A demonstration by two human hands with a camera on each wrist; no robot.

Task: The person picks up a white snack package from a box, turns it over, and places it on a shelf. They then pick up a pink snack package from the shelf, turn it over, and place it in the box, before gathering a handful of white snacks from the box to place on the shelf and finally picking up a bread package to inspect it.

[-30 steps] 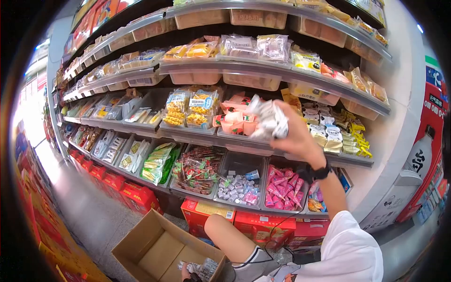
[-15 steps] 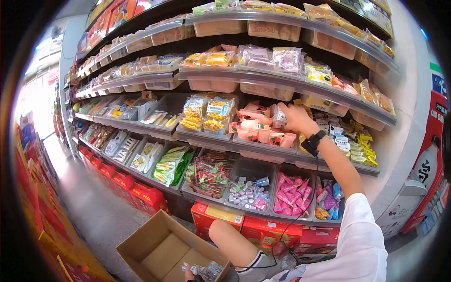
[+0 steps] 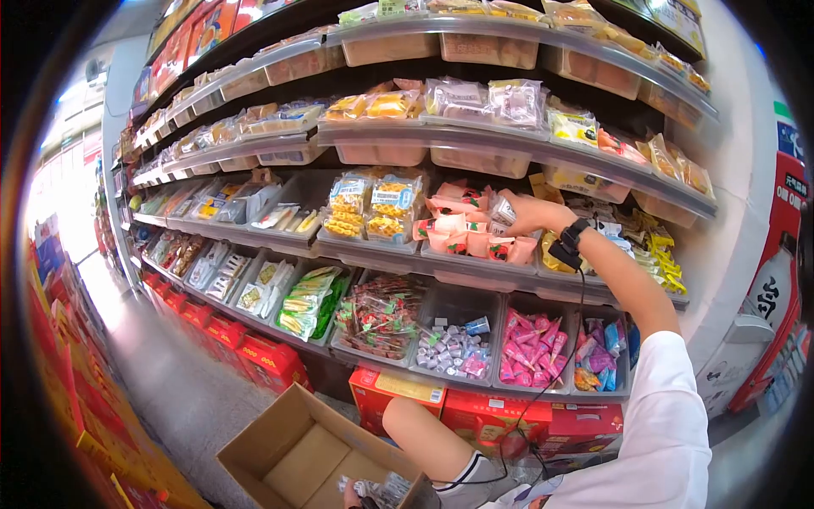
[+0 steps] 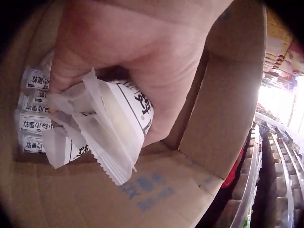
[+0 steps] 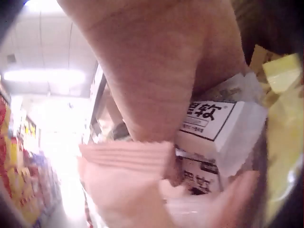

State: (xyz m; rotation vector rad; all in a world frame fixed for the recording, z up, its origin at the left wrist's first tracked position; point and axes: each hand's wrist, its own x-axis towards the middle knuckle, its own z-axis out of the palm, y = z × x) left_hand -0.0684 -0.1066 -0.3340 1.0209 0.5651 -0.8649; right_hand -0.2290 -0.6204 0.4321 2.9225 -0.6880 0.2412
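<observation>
My right hand reaches into a middle-shelf bin and grips white wrapped snack packets among pink packets. In the right wrist view, the thumb lies against the white packets, which have black print; a pink packet partly covers the thumb tip. Down in the cardboard box, my left hand holds more white packets. The left wrist view shows its fingers curled round a crinkle-edged white packet, beside a stack of similar packets.
Waffle packs stand left of the pink packets, with yellow packets to the right. A shelf edge runs above my right hand. Below are bins of pink cone-shaped sweets and small cups. A cable hangs from the right wrist.
My right hand has carried the white packets from in front of the shelf back into the bin, and now sits slightly lower there. My left hand stays in the box.
</observation>
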